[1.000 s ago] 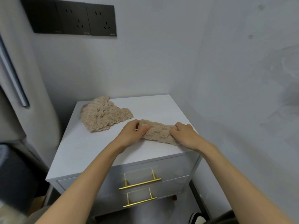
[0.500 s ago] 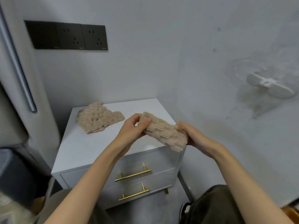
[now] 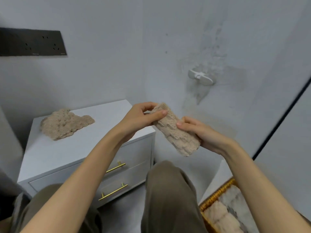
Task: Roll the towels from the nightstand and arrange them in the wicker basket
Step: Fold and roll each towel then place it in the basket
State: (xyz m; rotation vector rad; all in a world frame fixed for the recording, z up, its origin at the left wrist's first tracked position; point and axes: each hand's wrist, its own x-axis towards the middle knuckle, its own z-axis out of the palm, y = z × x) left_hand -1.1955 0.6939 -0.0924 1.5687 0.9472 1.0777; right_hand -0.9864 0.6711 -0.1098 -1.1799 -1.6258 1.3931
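Both ends of the rolled towel (image 3: 175, 133) were gripped, our left hand (image 3: 134, 120) pinching the far end, our right hand (image 3: 203, 133) curled round the near, aloft beside the nightstand (image 3: 50, 157). Slackening might unroll it before the wicker basket (image 3: 217, 193), seemingly part-filled.

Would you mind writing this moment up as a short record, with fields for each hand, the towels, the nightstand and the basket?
left hand: grips the far end of the rolled towel
right hand: grips its near end
rolled towel: held in the air, tilted, right of the nightstand
loose towel: crumpled on the nightstand top, rear left
wicker basket: lower right, holds a beige roll
task state: held roll not yet in basket
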